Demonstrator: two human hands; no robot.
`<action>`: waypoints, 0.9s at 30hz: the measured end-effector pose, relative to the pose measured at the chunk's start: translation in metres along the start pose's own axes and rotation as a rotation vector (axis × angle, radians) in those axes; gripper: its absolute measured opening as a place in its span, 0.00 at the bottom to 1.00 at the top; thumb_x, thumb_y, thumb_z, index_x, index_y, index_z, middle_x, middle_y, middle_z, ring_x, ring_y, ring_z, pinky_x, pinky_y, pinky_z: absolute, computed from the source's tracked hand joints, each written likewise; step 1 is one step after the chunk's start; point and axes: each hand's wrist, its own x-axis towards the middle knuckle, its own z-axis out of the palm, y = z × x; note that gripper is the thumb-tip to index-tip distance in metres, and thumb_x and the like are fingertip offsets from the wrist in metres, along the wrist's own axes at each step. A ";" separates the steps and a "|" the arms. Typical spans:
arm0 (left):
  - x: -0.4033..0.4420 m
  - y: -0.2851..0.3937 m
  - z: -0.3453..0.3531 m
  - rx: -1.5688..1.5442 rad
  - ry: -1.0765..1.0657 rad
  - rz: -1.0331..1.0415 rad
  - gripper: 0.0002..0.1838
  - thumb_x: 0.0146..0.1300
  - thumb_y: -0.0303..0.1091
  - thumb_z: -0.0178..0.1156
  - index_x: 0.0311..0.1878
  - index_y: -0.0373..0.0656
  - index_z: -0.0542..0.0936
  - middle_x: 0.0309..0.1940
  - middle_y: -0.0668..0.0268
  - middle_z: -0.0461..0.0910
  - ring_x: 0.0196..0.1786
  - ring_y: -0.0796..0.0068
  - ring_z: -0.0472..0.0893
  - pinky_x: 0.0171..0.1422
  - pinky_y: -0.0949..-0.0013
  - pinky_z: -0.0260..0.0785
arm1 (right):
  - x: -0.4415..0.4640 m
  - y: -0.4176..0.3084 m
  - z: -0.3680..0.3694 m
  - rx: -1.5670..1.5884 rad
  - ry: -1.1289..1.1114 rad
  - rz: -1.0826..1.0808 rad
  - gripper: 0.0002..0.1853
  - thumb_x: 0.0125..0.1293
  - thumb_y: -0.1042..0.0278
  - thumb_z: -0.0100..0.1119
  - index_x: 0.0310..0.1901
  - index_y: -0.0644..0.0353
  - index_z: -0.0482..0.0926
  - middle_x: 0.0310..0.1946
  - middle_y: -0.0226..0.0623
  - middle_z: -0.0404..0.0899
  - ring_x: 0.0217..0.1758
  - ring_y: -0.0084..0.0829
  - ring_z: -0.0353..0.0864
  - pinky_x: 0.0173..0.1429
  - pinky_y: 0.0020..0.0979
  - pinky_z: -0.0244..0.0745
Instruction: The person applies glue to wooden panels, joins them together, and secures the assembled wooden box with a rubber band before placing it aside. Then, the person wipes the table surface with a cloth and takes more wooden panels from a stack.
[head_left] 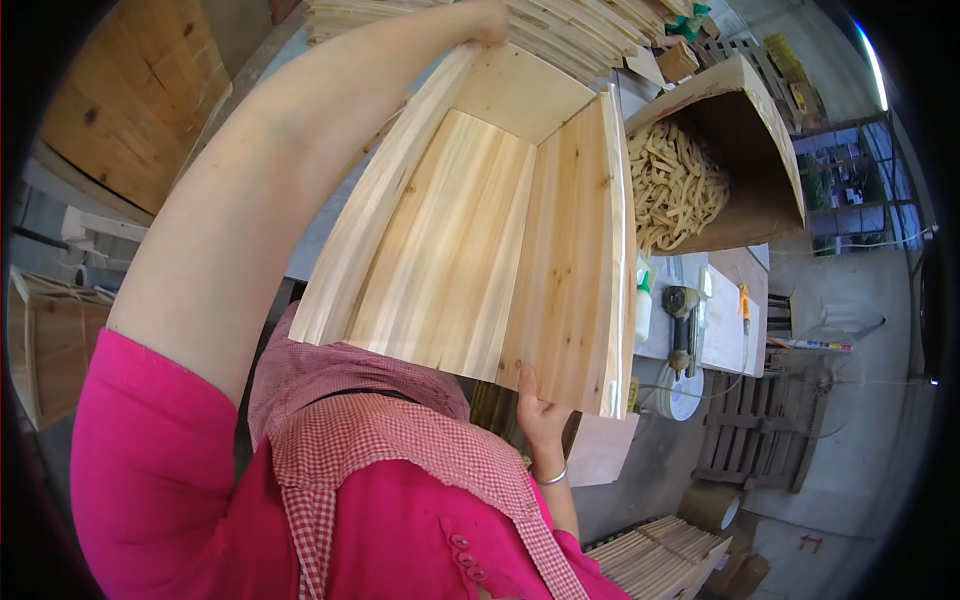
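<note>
A pale wooden box, open at the top and at the end nearest me, is held tilted in front of my body. My left hand is at the far end of the box, closed on its upper corner; most of the fingers are hidden. Down at the near edge, my right hand grips the box's bottom board, thumb on the inner face and the other fingers underneath. A bracelet circles the right wrist.
A cardboard carton full of pale curled strips stands right of the box. Beyond it are a nail gun and a white bucket. Stacked wooden boards lie at the back, more slats at lower right.
</note>
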 end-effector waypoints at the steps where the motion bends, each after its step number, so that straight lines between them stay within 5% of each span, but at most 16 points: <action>1: 0.001 0.000 -0.002 0.032 -0.005 0.011 0.14 0.55 0.36 0.66 0.36 0.33 0.87 0.34 0.49 0.87 0.36 0.56 0.88 0.39 0.55 0.81 | 0.001 -0.001 0.000 -0.008 0.008 -0.006 0.18 0.66 0.79 0.65 0.56 0.72 0.77 0.49 0.47 0.83 0.51 0.37 0.85 0.55 0.34 0.79; 9: 0.018 -0.003 0.015 0.294 0.051 0.123 0.14 0.56 0.37 0.66 0.37 0.35 0.88 0.36 0.51 0.88 0.39 0.58 0.88 0.43 0.58 0.81 | 0.004 -0.002 -0.003 -0.061 -0.026 -0.032 0.18 0.66 0.77 0.66 0.56 0.71 0.77 0.48 0.46 0.84 0.50 0.37 0.85 0.54 0.35 0.79; 14: 0.004 0.011 -0.019 0.357 -0.197 0.151 0.14 0.57 0.36 0.65 0.37 0.34 0.88 0.36 0.50 0.88 0.39 0.58 0.88 0.44 0.57 0.82 | 0.003 0.004 -0.005 -0.035 -0.057 0.036 0.17 0.67 0.77 0.66 0.55 0.71 0.78 0.48 0.45 0.84 0.50 0.37 0.85 0.54 0.35 0.79; 24: -0.036 0.023 -0.044 0.149 -0.182 0.017 0.14 0.61 0.34 0.65 0.41 0.31 0.86 0.39 0.51 0.88 0.43 0.60 0.88 0.47 0.59 0.81 | 0.000 -0.004 -0.008 -0.053 -0.098 0.066 0.18 0.67 0.75 0.67 0.56 0.70 0.78 0.49 0.43 0.83 0.52 0.35 0.83 0.56 0.33 0.78; 27: -0.055 0.031 -0.062 0.329 -0.085 0.285 0.15 0.56 0.35 0.63 0.37 0.31 0.87 0.29 0.49 0.86 0.26 0.54 0.87 0.31 0.56 0.80 | -0.001 0.000 -0.009 -0.030 -0.109 0.099 0.18 0.67 0.75 0.68 0.56 0.70 0.77 0.50 0.41 0.82 0.53 0.32 0.82 0.56 0.32 0.77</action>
